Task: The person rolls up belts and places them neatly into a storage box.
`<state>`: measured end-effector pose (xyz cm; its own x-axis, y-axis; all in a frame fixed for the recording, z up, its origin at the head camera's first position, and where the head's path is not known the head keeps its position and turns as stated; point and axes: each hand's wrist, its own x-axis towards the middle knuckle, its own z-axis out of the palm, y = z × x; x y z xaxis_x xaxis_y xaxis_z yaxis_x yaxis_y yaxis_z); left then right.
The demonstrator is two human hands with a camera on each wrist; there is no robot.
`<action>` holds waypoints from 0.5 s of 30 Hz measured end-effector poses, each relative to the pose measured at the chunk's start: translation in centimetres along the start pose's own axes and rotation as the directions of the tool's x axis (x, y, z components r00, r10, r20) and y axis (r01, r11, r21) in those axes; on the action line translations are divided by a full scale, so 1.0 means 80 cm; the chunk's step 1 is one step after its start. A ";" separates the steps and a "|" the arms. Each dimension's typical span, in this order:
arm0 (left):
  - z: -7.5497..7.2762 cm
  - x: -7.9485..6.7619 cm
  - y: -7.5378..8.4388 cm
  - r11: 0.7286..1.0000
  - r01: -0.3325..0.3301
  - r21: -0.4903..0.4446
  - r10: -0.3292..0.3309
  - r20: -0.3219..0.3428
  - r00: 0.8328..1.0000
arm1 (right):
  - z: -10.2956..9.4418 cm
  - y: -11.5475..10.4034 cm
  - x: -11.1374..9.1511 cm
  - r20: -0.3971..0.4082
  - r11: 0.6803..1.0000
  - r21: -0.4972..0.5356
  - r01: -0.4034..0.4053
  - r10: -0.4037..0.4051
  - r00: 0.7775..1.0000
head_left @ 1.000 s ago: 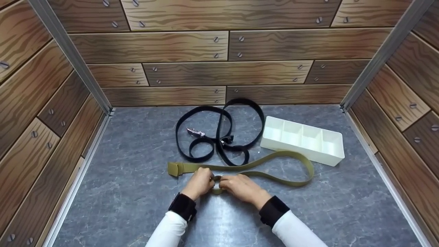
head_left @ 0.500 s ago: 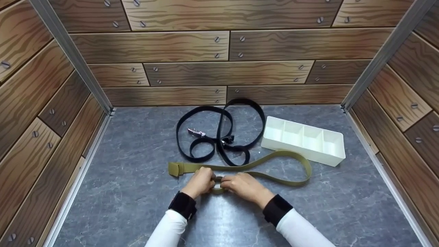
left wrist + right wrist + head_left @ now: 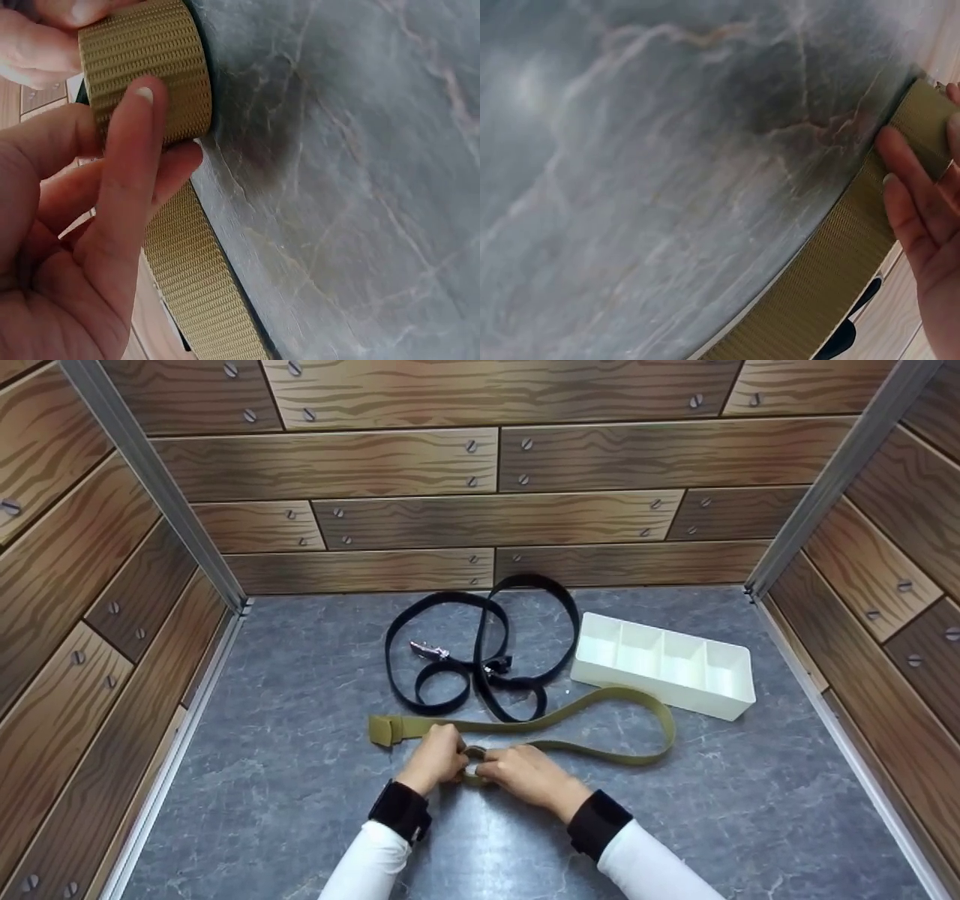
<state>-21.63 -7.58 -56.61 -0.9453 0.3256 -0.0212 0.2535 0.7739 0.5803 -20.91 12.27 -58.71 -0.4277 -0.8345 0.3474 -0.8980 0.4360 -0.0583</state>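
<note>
An olive webbing belt (image 3: 637, 759) lies on edge, its square buckle (image 3: 381, 730) at the left and a wide loop bending round at the right. Its near end is curled into a small coil (image 3: 146, 67) between the two hands. My left hand (image 3: 435, 757) holds the coil's left side, finger and thumb against the webbing. From the other side my right hand (image 3: 531, 774) grips the coil, its fingers (image 3: 919, 195) on the band where the strip runs off. The coil's inner turns are partly hidden by the fingers.
Behind the olive belt lies a black belt (image 3: 390, 660) in loose loops, with a shiny metal clasp (image 3: 429, 650). A white tray (image 3: 660, 690) with several compartments stands at the right, close to the olive loop. Wood-patterned walls (image 3: 405, 521) enclose the grey marbled surface (image 3: 285, 802).
The olive belt's wide loop at the right has drawn in a little to the left. Both hands stay at the coil, the right shifting slightly. The black belt and tray have not moved.
</note>
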 end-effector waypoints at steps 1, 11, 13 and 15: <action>0.000 0.001 0.000 1.000 -0.012 0.005 0.012 0.005 1.000 | -0.001 0.002 -0.001 0.001 1.000 0.012 0.000 0.000 1.000; 0.008 0.003 0.002 0.997 -0.015 0.074 0.021 -0.078 0.997 | 0.004 0.003 -0.003 -0.072 1.000 -0.014 -0.016 0.015 0.997; 0.010 0.004 0.002 0.998 0.007 0.064 0.000 -0.111 0.994 | 0.005 0.002 -0.002 -0.074 0.999 -0.036 -0.025 0.023 0.997; 0.010 0.004 0.002 0.999 0.016 0.052 -0.010 -0.112 0.994 | 0.006 0.001 -0.001 -0.063 0.999 -0.044 -0.025 0.022 0.998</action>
<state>-21.75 -6.89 -57.19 -0.9649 0.2549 0.0636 0.2484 0.8063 0.5368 -20.98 12.22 -59.20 -0.4405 -0.8017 0.4040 -0.8815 0.4714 -0.0256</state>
